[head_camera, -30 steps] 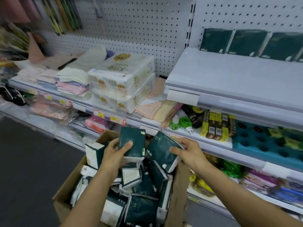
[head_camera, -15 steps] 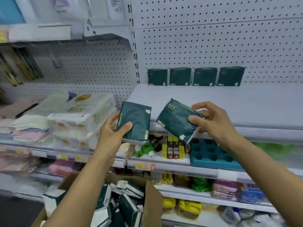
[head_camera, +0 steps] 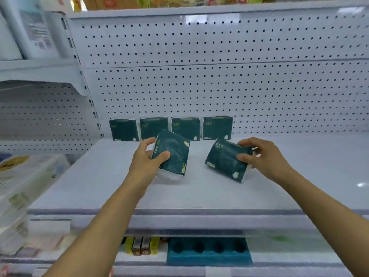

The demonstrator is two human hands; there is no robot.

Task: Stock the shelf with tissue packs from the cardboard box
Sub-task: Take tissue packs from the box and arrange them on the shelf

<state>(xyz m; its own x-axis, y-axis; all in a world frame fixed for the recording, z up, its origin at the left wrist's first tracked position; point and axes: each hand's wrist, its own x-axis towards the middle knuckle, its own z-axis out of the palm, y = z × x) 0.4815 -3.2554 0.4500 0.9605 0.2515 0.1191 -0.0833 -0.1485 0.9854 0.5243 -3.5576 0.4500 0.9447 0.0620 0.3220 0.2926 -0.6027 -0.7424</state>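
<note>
1. The left hand (head_camera: 144, 163) is gripping a dark green tissue pack (head_camera: 173, 151), thumb across its front and fingers behind; the pack is sticking up and to the right of the grip, tilted.
2. The right hand (head_camera: 261, 156) is pinching a second pack (head_camera: 224, 159) by its right end, the pack lying leftward.
3. Both are sitting low over the white shelf (head_camera: 199, 192), possibly touching it.
4. Four packs (head_camera: 171, 128) are standing upright against the pegboard (head_camera: 219, 86).
</note>
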